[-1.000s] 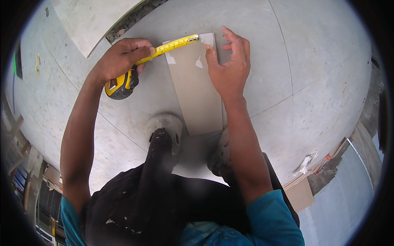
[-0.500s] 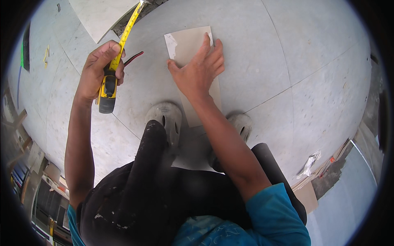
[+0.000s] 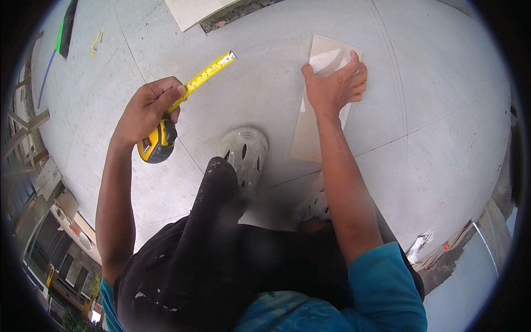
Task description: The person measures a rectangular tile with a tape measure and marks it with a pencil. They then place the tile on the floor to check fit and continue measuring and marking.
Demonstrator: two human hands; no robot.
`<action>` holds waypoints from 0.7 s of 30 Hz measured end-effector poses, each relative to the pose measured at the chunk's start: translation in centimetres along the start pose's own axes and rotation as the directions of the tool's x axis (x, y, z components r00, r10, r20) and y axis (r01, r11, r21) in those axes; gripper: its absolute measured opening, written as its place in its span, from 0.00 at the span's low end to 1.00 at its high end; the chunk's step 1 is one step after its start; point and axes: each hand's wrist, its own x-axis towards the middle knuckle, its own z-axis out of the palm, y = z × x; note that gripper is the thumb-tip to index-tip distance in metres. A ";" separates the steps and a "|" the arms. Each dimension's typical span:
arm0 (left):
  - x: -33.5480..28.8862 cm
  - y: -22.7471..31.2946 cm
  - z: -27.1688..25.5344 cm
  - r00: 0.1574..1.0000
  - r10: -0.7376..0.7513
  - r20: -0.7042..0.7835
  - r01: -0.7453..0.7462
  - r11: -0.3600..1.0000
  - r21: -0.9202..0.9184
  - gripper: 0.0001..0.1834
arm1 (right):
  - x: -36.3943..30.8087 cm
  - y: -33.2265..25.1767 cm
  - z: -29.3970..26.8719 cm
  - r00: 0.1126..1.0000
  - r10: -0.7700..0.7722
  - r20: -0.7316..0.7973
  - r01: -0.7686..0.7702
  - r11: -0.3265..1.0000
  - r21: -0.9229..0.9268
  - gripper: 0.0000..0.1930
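My left hand (image 3: 145,110) is closed around a yellow and black tape measure (image 3: 156,143). Its thumb and fingers pinch the short yellow blade (image 3: 209,72), whose metal-tipped end sticks out freely above the floor, pointing up and to the right. My right hand (image 3: 334,88) spans a narrow beige tile strip (image 3: 307,135), thumb at the left edge and fingers at the right edge. The strip is slightly tilted in view; a pale patch shows near its far end. Whether it rests fully on the floor I cannot tell.
Large grey tiles with thin joints cover the floor (image 3: 453,99). At the far edge lies a bigger beige tile (image 3: 196,10) beside a rough gap. My shoe (image 3: 243,155) stands between my hands. Crumpled foil-like wrapping (image 3: 419,245) lies at the right; wooden pieces (image 3: 25,133) are at the left.
My right hand has moved right with the tile strip. The tape's blade end has come away from the far gap and swung right. The red and black stick by my left hand no longer shows.
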 end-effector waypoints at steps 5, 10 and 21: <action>-0.7 2.4 -1.0 0.991 -0.117 -0.070 0.132 0.955 0.267 0.19 | -0.5 -0.7 -0.6 0.938 -0.296 -0.181 0.319 0.940 0.118 0.37; 0.2 4.8 -0.5 0.977 -0.208 0.037 0.197 0.961 0.194 0.20 | -7.4 -10.2 -1.7 0.737 -0.257 0.625 -0.494 0.426 0.758 0.21; 3.1 11.4 -4.4 0.965 -0.261 0.022 0.122 0.524 0.843 0.18 | -5.1 -16.0 2.2 0.172 -0.291 0.941 -0.973 -0.199 0.117 0.15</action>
